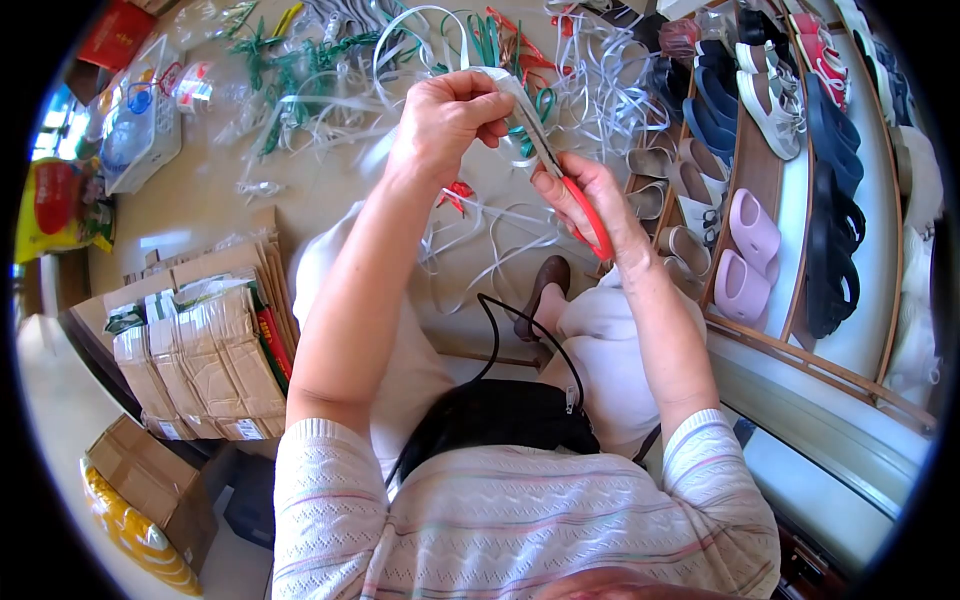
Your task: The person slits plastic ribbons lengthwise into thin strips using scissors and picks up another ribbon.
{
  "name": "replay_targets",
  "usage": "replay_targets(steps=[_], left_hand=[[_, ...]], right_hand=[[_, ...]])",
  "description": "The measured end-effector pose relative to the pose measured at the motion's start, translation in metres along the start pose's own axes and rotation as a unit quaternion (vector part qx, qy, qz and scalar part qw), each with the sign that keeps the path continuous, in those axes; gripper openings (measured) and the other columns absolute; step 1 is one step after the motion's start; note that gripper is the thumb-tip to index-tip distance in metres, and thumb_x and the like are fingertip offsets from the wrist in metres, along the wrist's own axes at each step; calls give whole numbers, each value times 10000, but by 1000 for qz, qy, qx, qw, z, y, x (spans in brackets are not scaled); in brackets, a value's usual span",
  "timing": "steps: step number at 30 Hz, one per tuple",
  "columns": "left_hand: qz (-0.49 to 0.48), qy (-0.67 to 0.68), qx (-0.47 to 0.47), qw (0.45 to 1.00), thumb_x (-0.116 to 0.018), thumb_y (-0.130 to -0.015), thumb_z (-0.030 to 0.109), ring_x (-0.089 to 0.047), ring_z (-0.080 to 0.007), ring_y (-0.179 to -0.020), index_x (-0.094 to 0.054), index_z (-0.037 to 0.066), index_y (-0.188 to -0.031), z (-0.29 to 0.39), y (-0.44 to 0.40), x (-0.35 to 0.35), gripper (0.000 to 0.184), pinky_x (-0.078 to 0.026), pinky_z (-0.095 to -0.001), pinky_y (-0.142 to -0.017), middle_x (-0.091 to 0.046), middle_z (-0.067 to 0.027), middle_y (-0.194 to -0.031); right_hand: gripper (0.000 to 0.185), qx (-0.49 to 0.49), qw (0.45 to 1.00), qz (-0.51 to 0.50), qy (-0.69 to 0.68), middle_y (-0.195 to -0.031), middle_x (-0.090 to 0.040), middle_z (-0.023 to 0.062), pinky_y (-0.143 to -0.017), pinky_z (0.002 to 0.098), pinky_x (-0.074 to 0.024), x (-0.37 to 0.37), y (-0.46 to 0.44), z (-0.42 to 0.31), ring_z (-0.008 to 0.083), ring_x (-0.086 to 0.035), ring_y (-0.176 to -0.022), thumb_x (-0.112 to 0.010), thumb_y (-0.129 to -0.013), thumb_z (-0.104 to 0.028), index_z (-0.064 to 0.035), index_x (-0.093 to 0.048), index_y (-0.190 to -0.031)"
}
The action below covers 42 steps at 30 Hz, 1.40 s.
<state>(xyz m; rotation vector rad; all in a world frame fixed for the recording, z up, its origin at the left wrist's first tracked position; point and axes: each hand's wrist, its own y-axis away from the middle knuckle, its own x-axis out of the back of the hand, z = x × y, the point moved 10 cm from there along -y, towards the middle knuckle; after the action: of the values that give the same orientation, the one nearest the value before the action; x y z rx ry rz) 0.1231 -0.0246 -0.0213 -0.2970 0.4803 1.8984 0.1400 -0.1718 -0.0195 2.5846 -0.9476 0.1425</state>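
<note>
My left hand point(440, 125) is raised in front of me, its fingers pinching a white plastic strap point(464, 38) that curves up in a loop beyond the knuckles. Wrapped around the handles of red-handled scissors point(596, 232) is my right hand point(598, 195). The blades point up and left toward the left fingers, and their tips lie close to the strap. Whether the blades are touching or cutting it, I cannot tell. Below the hands, a small red piece point(456, 195) and loose white strips point(490, 250) lie on the floor.
Tangled white and green straps point(310, 110) cover the floor ahead. On the right stands a shoe rack point(790, 345) with several pairs, including pink slides point(745, 285). Folded cardboard point(205, 355) stands at left, below a white basket point(150, 150). A black bag point(500, 415) rests on my lap.
</note>
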Motion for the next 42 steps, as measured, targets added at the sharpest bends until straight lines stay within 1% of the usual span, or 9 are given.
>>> replay_targets(steps=[7,10,16,19,25,28,34,40,42], left_hand=[[-7,13,-6,1000,-629,-747,37,-541,-109,-541,-591,-15,-787,1,1,-1,76,-437,-223,-496,-574,-53,-648],[0,-17,-9,1000,-627,-746,33,-541,-105,-540,-589,-17,-814,1,4,-6,92,-438,-225,-498,-572,-46,-646],[15,-31,-12,999,-618,-749,22,-536,-95,-536,-589,-10,-917,1,9,-11,173,-434,-224,-496,-563,-21,-645],[6,-27,-16,999,-613,-752,21,-532,-91,-535,-591,-5,-938,0,8,-12,189,-434,-224,-494,-561,-19,-647],[-7,-18,-21,1000,-611,-751,23,-529,-89,-532,-591,3,-952,2,8,-14,203,-434,-220,-490,-557,-17,-652],[-25,-20,-23,999,-615,-745,19,-530,-90,-532,-588,1,-957,2,10,-20,215,-437,-221,-484,-555,-18,-653],[-28,-5,-19,999,-625,-729,4,-532,-93,-535,-573,-18,-973,0,12,-23,250,-442,-225,-475,-555,-24,-659],[-44,-10,-12,999,-617,-750,47,-536,-103,-550,-579,-12,-922,-2,10,-25,186,-434,-227,-486,-559,-29,-671],[-34,79,58,995,-609,-771,81,-540,-108,-568,-584,3,-889,-9,8,-17,144,-427,-226,-494,-562,-30,-671]], right_hand=[[231,-59,997,-1,-46,-618,-424,-73,-490,186,-296,-5,2,13,27,-349,-571,-637,-807,-248,-30,-563,-820],[223,9,999,12,-30,-635,-443,-70,-501,181,-305,-2,-2,4,26,-355,-579,-635,-809,-239,-29,-562,-829],[216,-7,1000,14,-27,-655,-461,-63,-529,181,-325,1,-3,5,29,-368,-599,-632,-812,-224,-19,-563,-813],[216,-1,1000,24,-19,-648,-457,-68,-509,180,-315,1,0,-1,28,-361,-579,-633,-811,-227,-20,-569,-807],[223,-15,999,10,-31,-612,-435,-81,-443,177,-267,1,0,6,18,-332,-518,-634,-809,-251,-35,-586,-840],[231,-2,998,15,-65,-598,-423,-83,-437,178,-260,-1,-1,3,13,-331,-512,-630,-811,-263,-42,-585,-859],[235,-11,999,13,-38,-584,-422,-88,-431,173,-256,0,-2,-1,10,-331,-496,-624,-814,-277,-51,-585,-867],[247,-20,999,21,-41,-558,-409,-85,-413,184,-247,3,0,5,16,-327,-473,-642,-799,-286,-47,-576,-788],[255,-13,999,14,-32,-567,-411,-81,-423,185,-259,4,-1,11,19,-332,-487,-649,-794,-280,-47,-559,-747]])
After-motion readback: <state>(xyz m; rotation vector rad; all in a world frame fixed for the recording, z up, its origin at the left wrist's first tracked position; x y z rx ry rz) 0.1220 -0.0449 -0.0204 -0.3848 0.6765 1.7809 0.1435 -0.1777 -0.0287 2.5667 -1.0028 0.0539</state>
